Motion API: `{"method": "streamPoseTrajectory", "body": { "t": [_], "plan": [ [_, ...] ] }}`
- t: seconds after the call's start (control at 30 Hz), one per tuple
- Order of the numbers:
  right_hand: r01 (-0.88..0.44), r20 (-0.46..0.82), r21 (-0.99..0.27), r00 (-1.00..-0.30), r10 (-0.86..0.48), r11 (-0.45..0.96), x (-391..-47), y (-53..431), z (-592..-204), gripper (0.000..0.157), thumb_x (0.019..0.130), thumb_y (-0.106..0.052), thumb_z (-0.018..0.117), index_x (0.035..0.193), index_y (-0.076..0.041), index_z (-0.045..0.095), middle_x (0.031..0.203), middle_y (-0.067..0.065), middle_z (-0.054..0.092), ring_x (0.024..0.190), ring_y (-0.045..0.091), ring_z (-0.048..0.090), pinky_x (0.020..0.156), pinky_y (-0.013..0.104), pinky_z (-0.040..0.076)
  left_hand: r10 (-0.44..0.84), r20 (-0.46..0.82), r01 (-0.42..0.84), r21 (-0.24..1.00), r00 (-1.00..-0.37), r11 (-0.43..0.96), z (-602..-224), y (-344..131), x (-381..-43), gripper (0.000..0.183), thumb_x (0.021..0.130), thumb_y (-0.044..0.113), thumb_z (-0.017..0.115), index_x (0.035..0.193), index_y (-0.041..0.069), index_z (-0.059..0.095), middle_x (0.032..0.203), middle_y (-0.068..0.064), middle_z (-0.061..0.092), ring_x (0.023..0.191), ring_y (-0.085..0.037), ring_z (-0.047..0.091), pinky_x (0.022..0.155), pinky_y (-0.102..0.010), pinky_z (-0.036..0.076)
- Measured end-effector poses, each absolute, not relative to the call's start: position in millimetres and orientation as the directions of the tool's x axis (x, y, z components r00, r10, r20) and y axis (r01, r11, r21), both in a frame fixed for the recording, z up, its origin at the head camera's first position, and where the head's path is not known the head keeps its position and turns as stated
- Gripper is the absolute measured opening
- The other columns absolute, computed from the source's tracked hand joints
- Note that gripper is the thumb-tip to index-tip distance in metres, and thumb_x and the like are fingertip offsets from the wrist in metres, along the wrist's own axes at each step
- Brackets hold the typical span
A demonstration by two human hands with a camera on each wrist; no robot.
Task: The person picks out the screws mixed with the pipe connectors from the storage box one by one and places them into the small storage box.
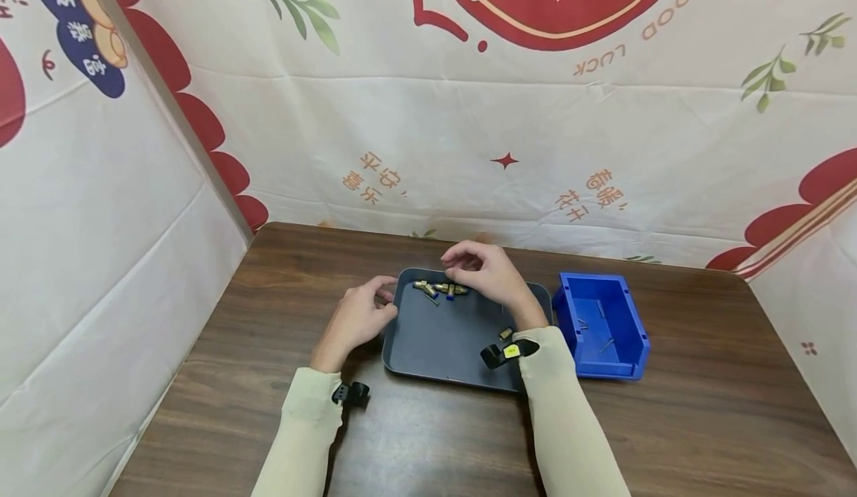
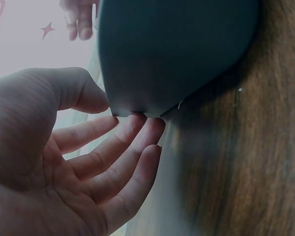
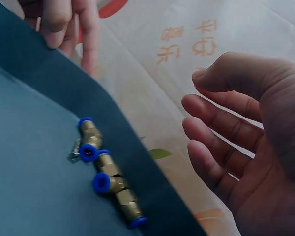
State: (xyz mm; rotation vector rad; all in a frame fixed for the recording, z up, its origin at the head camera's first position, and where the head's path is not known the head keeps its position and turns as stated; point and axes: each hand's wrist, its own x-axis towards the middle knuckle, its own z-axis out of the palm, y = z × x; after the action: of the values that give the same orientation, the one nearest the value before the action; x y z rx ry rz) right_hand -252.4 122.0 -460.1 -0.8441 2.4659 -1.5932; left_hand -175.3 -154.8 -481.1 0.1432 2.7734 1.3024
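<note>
A dark grey tray (image 1: 428, 341) lies on the wooden table and holds a cluster of brass fittings (image 1: 440, 289) with blue ends near its far edge. One more fitting (image 1: 505, 333) lies by my right wrist. My right hand (image 1: 477, 266) hovers over the cluster with fingers loosely curled, holding nothing; the right wrist view shows the fittings (image 3: 108, 172) and a small screw (image 3: 74, 150) below the empty hand (image 3: 226, 132). My left hand (image 1: 368, 309) rests at the tray's left edge, and its fingertips (image 2: 137, 123) touch the tray's rim (image 2: 132, 110).
A blue plastic bin (image 1: 602, 326) stands right of the tray with a few small screws inside. Printed cloth walls close the table on the left, back and right. Bare wood (image 1: 723, 408) lies in front and to the right.
</note>
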Motion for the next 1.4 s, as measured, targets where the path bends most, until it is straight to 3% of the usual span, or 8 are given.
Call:
{"method": "streamPoseTrajectory", "body": {
  "t": [0.27, 0.53, 0.7, 1.1, 1.4],
  "plan": [
    [-0.338, 0.137, -0.903, -0.814, -0.565, 0.267, -256.5, 113.9, -477.0, 0.020, 0.100, -0.001, 0.077, 0.120, 0.002, 0.079, 0.104, 0.012, 0.078, 0.091, 0.029, 0.071, 0.079, 0.030, 0.057, 0.116, -0.032, 0.050, 0.768, -0.993, 0.638, -479.8, -154.6, -177.2, 0.051, 0.096, 0.012, 0.070, 0.147, 0.011, 0.069, 0.115, -0.008, 0.078, 0.101, -0.023, 0.075, 0.090, -0.048, 0.061],
    [-0.390, 0.116, -0.859, -0.780, -0.615, 0.332, -259.4, 111.3, -482.1, 0.019, 0.098, 0.000, 0.077, 0.117, -0.001, 0.081, 0.100, 0.004, 0.079, 0.088, 0.023, 0.071, 0.075, 0.029, 0.056, 0.109, -0.032, 0.044, 0.775, -0.994, 0.630, -479.8, -155.0, -177.9, 0.051, 0.096, 0.011, 0.070, 0.147, 0.012, 0.069, 0.115, -0.008, 0.078, 0.101, -0.023, 0.075, 0.090, -0.048, 0.061],
    [-0.422, 0.098, -0.819, -0.771, -0.629, 0.389, -257.9, 112.6, -482.4, 0.017, 0.098, -0.001, 0.075, 0.114, -0.003, 0.082, 0.093, -0.001, 0.078, 0.077, 0.019, 0.070, 0.068, 0.030, 0.056, 0.113, -0.025, 0.053, 0.774, -0.993, 0.631, -480.6, -155.3, -178.3, 0.052, 0.096, 0.011, 0.069, 0.147, 0.011, 0.069, 0.115, -0.008, 0.078, 0.101, -0.023, 0.075, 0.090, -0.048, 0.060],
    [-0.400, -0.013, -0.747, -0.791, -0.612, 0.531, -249.3, 107.5, -480.2, 0.014, 0.097, -0.007, 0.080, 0.109, -0.006, 0.087, 0.072, -0.004, 0.074, 0.051, 0.016, 0.064, 0.060, 0.033, 0.056, 0.116, -0.025, 0.054, 0.775, -0.993, 0.630, -481.7, -155.9, -177.6, 0.052, 0.095, 0.011, 0.068, 0.147, 0.012, 0.069, 0.115, -0.008, 0.078, 0.098, -0.021, 0.075, 0.088, -0.047, 0.060],
    [-0.422, -0.019, -0.644, -0.825, -0.565, 0.638, -249.6, 93.6, -488.1, 0.005, 0.098, -0.016, 0.084, 0.094, -0.017, 0.088, 0.068, -0.012, 0.070, 0.054, 0.011, 0.064, 0.058, 0.032, 0.054, 0.116, -0.037, 0.045, 0.774, -0.993, 0.632, -480.1, -155.2, -177.1, 0.051, 0.095, 0.011, 0.069, 0.147, 0.011, 0.069, 0.114, -0.007, 0.077, 0.099, -0.021, 0.074, 0.090, -0.047, 0.060]
  ]
}}
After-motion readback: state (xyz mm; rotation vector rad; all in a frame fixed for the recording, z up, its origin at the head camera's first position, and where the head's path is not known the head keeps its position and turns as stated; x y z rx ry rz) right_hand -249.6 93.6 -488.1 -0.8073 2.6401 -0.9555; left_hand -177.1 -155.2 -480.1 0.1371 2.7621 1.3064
